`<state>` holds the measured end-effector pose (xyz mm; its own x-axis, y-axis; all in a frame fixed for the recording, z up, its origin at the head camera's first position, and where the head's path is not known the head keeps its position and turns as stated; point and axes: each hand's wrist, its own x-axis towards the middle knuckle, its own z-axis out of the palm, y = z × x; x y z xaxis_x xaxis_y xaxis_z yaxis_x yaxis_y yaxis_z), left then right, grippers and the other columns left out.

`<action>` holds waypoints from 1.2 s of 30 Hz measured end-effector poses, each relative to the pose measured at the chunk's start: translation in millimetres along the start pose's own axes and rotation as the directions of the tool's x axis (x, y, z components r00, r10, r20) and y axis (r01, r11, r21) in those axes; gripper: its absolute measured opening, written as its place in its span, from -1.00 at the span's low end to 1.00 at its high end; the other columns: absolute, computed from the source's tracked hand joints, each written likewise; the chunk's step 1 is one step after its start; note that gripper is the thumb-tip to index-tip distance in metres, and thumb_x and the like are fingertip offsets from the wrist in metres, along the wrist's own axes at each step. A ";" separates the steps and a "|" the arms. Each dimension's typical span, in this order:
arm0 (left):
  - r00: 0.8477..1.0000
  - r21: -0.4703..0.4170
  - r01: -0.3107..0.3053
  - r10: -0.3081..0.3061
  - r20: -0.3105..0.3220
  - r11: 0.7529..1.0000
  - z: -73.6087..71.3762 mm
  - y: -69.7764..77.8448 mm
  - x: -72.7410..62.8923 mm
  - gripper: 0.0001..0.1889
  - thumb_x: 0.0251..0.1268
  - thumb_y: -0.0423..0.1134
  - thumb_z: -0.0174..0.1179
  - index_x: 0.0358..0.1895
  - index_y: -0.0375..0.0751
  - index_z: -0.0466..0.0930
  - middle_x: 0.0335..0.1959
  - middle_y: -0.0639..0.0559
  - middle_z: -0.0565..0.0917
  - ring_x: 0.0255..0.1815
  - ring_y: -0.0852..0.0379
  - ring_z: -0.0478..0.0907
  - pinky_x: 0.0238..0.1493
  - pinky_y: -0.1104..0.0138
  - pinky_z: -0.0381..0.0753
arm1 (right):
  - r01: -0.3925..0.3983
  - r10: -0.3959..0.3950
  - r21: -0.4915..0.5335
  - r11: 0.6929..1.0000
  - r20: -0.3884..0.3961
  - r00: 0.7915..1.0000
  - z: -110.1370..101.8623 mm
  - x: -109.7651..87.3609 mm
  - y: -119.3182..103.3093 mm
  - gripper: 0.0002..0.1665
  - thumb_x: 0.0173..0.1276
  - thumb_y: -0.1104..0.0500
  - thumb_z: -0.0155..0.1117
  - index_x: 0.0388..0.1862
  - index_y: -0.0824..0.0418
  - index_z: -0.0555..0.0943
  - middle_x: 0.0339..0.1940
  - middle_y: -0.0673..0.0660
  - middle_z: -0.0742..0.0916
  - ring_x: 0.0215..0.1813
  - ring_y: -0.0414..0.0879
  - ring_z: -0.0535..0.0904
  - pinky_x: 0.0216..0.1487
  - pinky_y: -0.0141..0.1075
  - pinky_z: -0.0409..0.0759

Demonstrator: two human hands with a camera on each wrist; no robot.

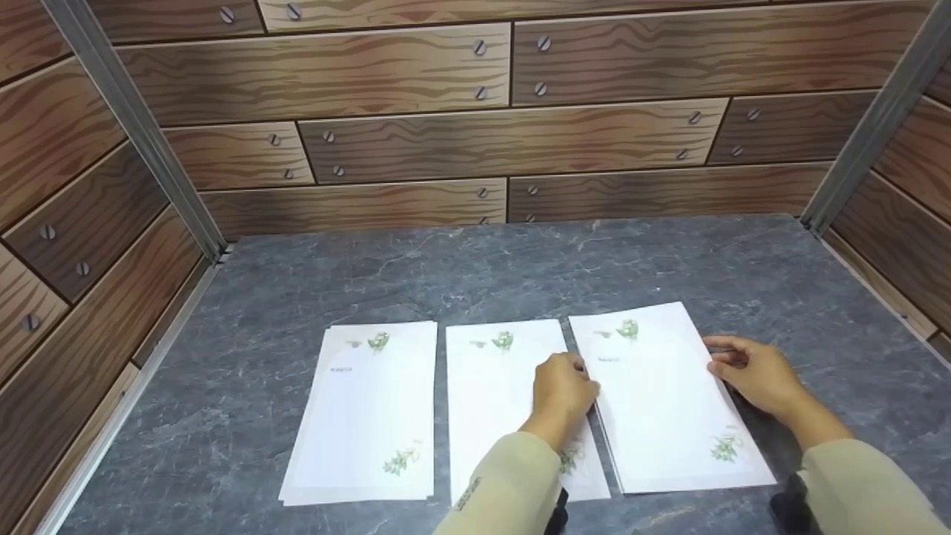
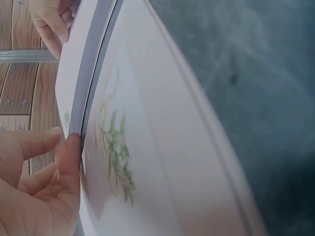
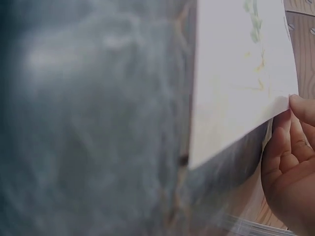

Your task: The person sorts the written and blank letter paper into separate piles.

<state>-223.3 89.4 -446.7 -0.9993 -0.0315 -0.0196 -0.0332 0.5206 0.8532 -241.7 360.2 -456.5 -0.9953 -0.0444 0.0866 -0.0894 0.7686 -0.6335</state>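
Sleeve (image 1: pixel 509 487) over middle paper (image 1: pixel 487 401)

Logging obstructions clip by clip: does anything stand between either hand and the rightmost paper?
Nothing visible does. In the head view, the left hand is at the left edge of the rightmost paper, and the right hand at its right edge. The middle paper lies beneath the left hand, not in between.

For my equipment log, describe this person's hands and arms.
The left hand and right hand are gloveless, no rings visible. The left sleeve and right sleeve are long, pale khaki; the left bears a small dark marking. Black gear shows beside each sleeve.
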 end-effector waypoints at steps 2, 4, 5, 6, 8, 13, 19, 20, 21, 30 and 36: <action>1.000 0.008 -0.004 0.004 -0.008 1.000 0.3 -0.3 0.1 -0.76 -0.01 -0.43 0.37 -0.20 -0.37 0.68 -0.51 0.05 0.64 -0.39 0.14 0.59 -0.24 0.31 0.60 | -0.002 0.002 -0.005 1.000 -0.001 1.000 0.2 0.0 0.2 -0.50 0.36 0.24 0.24 0.23 0.40 0.46 -0.14 0.34 0.67 -0.08 0.21 0.57 -0.28 -0.22 0.57; 1.000 0.008 -0.006 0.007 -0.014 1.000 0.5 -0.3 0.1 -0.74 -0.01 -0.43 0.37 -0.18 -0.37 0.68 -0.49 0.06 0.64 -0.37 0.13 0.60 -0.23 0.32 0.60 | -0.008 0.008 -0.006 1.000 -0.001 1.000 0.4 -0.1 0.2 -0.50 0.36 0.23 0.24 0.23 0.39 0.46 -0.13 0.33 0.66 -0.08 0.21 0.57 -0.27 -0.21 0.57; 1.000 0.006 -0.007 0.007 -0.015 1.000 0.5 -0.4 0.1 -0.74 -0.01 -0.43 0.37 -0.18 -0.37 0.68 -0.48 0.06 0.64 -0.36 0.13 0.61 -0.23 0.33 0.60 | -0.011 0.011 -0.004 1.000 0.000 1.000 0.4 -0.1 0.3 -0.50 0.36 0.23 0.24 0.23 0.39 0.46 -0.13 0.34 0.66 -0.07 0.22 0.56 -0.26 -0.20 0.57; 1.000 0.004 -0.007 0.007 -0.016 1.000 0.7 -0.6 0.2 -0.74 0.00 -0.43 0.37 -0.17 -0.37 0.68 -0.48 0.06 0.65 -0.36 0.13 0.61 -0.23 0.33 0.60 | -0.014 0.014 -0.004 1.000 0.001 1.000 0.5 -0.1 0.3 -0.50 0.36 0.23 0.24 0.23 0.39 0.46 -0.13 0.34 0.66 -0.07 0.22 0.56 -0.25 -0.19 0.57; 1.000 0.002 -0.014 0.014 -0.018 1.000 0.5 -0.6 0.1 -0.75 0.01 -0.43 0.37 -0.18 -0.37 0.68 -0.47 0.06 0.65 -0.36 0.14 0.61 -0.24 0.34 0.60 | -0.017 0.017 -0.006 1.000 0.002 1.000 0.4 -0.2 -0.2 -0.49 0.36 0.21 0.24 0.24 0.39 0.46 -0.13 0.34 0.66 -0.06 0.23 0.56 -0.24 -0.16 0.57; 1.000 -0.013 -0.006 0.006 -0.014 1.000 0.3 -0.3 0.3 -0.74 0.02 -0.40 0.38 -0.16 -0.37 0.67 -0.44 0.05 0.66 -0.34 0.13 0.62 -0.24 0.34 0.59 | -0.023 0.023 -0.021 1.000 0.003 1.000 -0.2 0.3 -1.9 -0.48 0.36 0.18 0.24 0.22 0.42 0.46 -0.13 0.36 0.66 -0.07 0.24 0.57 -0.22 -0.10 0.58; 1.000 -0.069 0.007 -0.006 0.016 0.998 -8.4 1.0 3.8 -0.61 0.05 -0.20 0.42 -0.09 -0.38 0.64 -0.45 0.05 0.64 -0.42 0.17 0.58 -0.28 0.34 0.59 | -0.100 0.101 -0.050 0.994 0.003 0.995 -5.4 4.3 -10.0 -0.34 0.39 -0.02 0.19 0.24 0.45 0.40 -0.02 0.43 0.62 0.00 0.31 0.53 -0.06 0.07 0.48; 1.000 -0.063 -0.002 0.003 0.020 0.998 -11.7 1.0 5.5 -0.58 0.04 -0.16 0.43 -0.08 -0.37 0.64 -0.45 0.04 0.64 -0.43 0.18 0.57 -0.28 0.33 0.58 | -0.121 0.122 -0.049 0.991 0.001 0.993 -7.0 5.7 -13.0 -0.29 0.39 -0.08 0.17 0.26 0.45 0.38 0.01 0.45 0.60 0.02 0.32 0.51 -0.02 0.10 0.45; 1.000 -0.060 -0.008 0.009 0.024 0.998 -15.3 1.0 7.7 -0.55 0.03 -0.11 0.43 -0.07 -0.36 0.63 -0.45 0.04 0.65 -0.45 0.18 0.57 -0.29 0.33 0.58 | -0.138 0.138 -0.045 0.989 0.000 0.990 -8.6 7.5 -16.6 -0.23 0.38 -0.13 0.15 0.29 0.46 0.35 0.04 0.46 0.59 0.04 0.34 0.49 0.01 0.12 0.43; 0.998 -0.054 -0.051 0.053 0.043 0.997 -66.3 -5.5 30.4 -0.38 0.08 0.15 0.33 0.07 -0.28 0.58 -0.20 -0.04 0.66 -0.21 0.08 0.59 -0.14 0.27 0.56 | -0.197 0.203 0.074 0.978 -0.080 0.976 6.0 20.8 -66.5 -0.01 0.32 -0.29 0.13 0.41 0.43 0.18 0.18 0.48 0.50 0.18 0.36 0.41 0.14 0.11 0.37; 0.993 -0.033 -0.082 0.085 0.079 0.996 -116.6 -22.8 42.6 -0.32 0.16 0.11 0.29 0.22 -0.32 0.46 0.02 -0.17 0.61 0.01 -0.04 0.55 0.03 0.18 0.52 | -0.207 0.225 0.120 0.971 -0.167 0.960 34.4 29.7 -100.6 -0.03 0.31 -0.13 0.24 0.44 0.41 0.10 0.23 0.49 0.45 0.19 0.36 0.41 0.18 0.11 0.33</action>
<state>-263.2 -23.3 -406.2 -0.9967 0.0800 0.0119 0.0499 0.4928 0.8687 -263.5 259.6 -416.7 -0.9690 0.2372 0.0689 0.1145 0.6786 -0.7255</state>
